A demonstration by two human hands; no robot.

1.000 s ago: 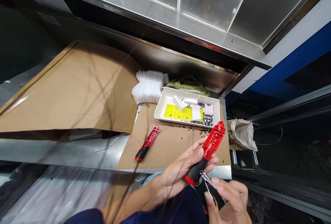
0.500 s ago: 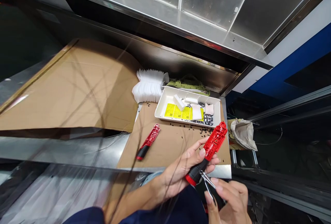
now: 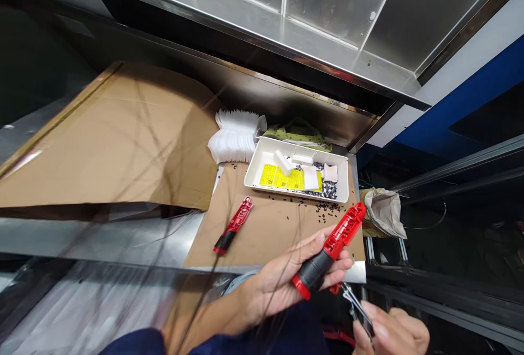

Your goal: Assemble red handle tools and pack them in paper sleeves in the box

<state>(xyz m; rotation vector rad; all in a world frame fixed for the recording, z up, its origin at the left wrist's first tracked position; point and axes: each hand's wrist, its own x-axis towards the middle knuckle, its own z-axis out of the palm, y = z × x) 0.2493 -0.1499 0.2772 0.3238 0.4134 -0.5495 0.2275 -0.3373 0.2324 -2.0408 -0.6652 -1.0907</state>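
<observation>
My left hand is closed around the black grip of a red and black plastic handle shell, its ribbed red inside showing and its ringed end pointing up to the right. Small metal nippers with spreading arms are held in the fingers of my right hand, low on the right. Their tips are just off the shell, beside a small red bit; whether they touch it I cannot tell. Another red and black handle shell lies on the cardboard, to the left of my hands.
A white tray holds yellow labels, white blocks and many small black pieces; more lie loose before it. Stacked white foam sheets stand at its left. A large cardboard box fills the left; a paper bag sits right.
My right hand has drawn the nippers away from the shell's black grip, down to the right. My left hand has turned the shell, so more of the grip's rounded outside shows.
</observation>
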